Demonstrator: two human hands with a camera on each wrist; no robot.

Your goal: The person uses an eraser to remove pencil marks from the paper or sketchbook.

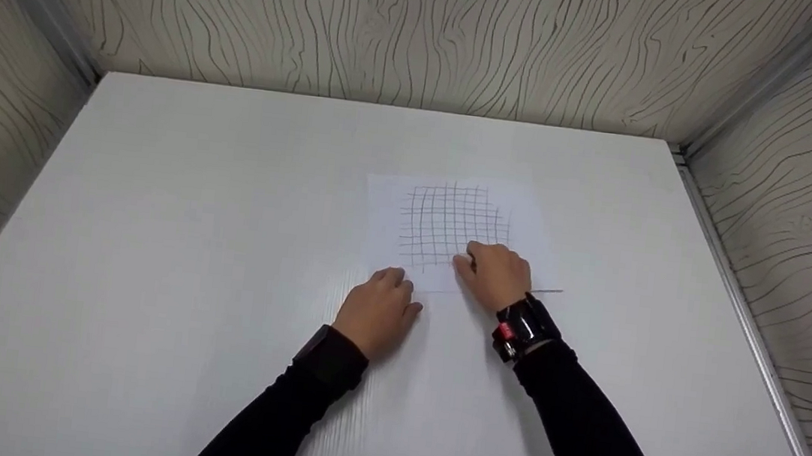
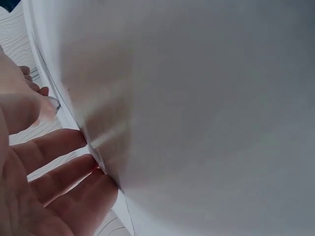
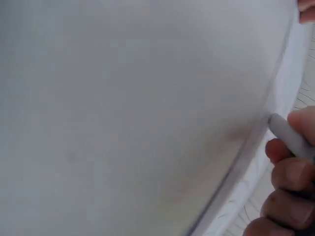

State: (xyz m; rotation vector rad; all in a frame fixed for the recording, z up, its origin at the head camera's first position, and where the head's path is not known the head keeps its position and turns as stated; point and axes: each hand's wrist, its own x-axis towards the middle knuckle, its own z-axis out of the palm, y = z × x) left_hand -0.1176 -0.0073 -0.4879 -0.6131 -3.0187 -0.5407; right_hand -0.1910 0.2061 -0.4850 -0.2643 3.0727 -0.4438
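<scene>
Head view: right hand (image 1: 498,274) is pinching a pen (image 3: 290,137) over the gridded paper (image 1: 451,225) lying mid-table (image 1: 149,231), left hand (image 1: 376,309) is pressing flat, fingers relaxed, at its near-left corner; sheet likely light, flimsy, slippery, best pinned at corners.

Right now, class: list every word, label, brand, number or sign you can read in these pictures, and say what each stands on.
None can be read.
Sheet of paper: a hand-drawn pencil grid only, no letters or digits.
Wrist band by the right hand: a red patch, too small to read.
</scene>
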